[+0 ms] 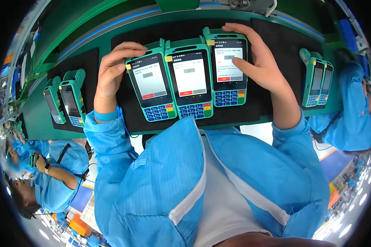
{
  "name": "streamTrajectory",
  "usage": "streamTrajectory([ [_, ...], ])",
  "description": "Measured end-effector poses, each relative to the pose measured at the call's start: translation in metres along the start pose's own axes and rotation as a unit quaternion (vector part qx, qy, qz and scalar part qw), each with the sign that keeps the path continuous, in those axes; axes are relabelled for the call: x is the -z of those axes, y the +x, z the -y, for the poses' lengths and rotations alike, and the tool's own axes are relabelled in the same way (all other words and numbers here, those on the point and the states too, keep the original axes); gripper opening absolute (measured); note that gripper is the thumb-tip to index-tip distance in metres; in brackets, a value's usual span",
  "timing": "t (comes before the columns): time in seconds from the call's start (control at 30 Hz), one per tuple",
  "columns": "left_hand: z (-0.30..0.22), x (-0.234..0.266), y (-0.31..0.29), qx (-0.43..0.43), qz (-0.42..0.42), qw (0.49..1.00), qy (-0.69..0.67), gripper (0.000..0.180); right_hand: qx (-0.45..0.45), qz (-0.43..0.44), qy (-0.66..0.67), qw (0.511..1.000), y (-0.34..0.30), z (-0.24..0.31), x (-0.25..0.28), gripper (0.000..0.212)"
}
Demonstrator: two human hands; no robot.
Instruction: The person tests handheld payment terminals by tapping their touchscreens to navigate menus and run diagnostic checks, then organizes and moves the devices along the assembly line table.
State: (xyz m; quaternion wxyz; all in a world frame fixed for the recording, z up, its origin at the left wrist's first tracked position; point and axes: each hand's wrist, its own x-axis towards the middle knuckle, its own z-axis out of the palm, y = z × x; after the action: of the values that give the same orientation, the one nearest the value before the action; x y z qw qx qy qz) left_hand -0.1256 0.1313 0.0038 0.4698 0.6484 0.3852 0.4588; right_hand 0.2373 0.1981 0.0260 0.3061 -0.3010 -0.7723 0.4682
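Three teal-green handheld payment terminals stand side by side in front of me, with lit screens and blue keypads. My left hand [111, 71] curls round the upper left edge of the left terminal [149, 81], its fingertips at the top corner. Between the two hands, the middle terminal [189, 78] is touched by neither; its screen shows a red and a grey button. My right hand [257, 61] grips the right terminal [230, 92], which sits slightly higher. Its fingers reach over the top edge and its thumb lies on the screen, by a grey box.
A black mat [132, 117] lies under the terminals on a green bench. Two more terminals [71, 103] stand at the left and another pair [316, 82] at the right. Co-workers in blue sit on both sides; the left person [55, 175] holds a device. A rail runs behind.
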Motion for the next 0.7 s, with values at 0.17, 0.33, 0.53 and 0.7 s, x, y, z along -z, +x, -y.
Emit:
streamTrajectory([
  [0.17, 0.003, -0.003, -0.004, -0.003, -0.029, 1.000, -0.007, 0.058, 0.025, 0.017, -0.075, 0.997, 0.004, 0.005, 0.003, 0.061],
  [0.33, 0.003, -0.004, -0.005, -0.003, -0.038, 0.999, -0.035, 0.058, 0.032, 0.025, -0.069, 0.997, 0.003, 0.005, 0.003, 0.060],
  [0.53, 0.000, -0.007, -0.003, -0.015, -0.022, 1.000, -0.017, 0.055, 0.047, 0.021, -0.099, 0.994, -0.002, 0.002, 0.000, 0.060],
  [0.7, -0.015, -0.016, -0.006, 0.006, -0.014, 0.999, 0.043, 0.046, 0.057, 0.008, -0.124, 0.991, -0.003, 0.007, -0.004, 0.060],
])
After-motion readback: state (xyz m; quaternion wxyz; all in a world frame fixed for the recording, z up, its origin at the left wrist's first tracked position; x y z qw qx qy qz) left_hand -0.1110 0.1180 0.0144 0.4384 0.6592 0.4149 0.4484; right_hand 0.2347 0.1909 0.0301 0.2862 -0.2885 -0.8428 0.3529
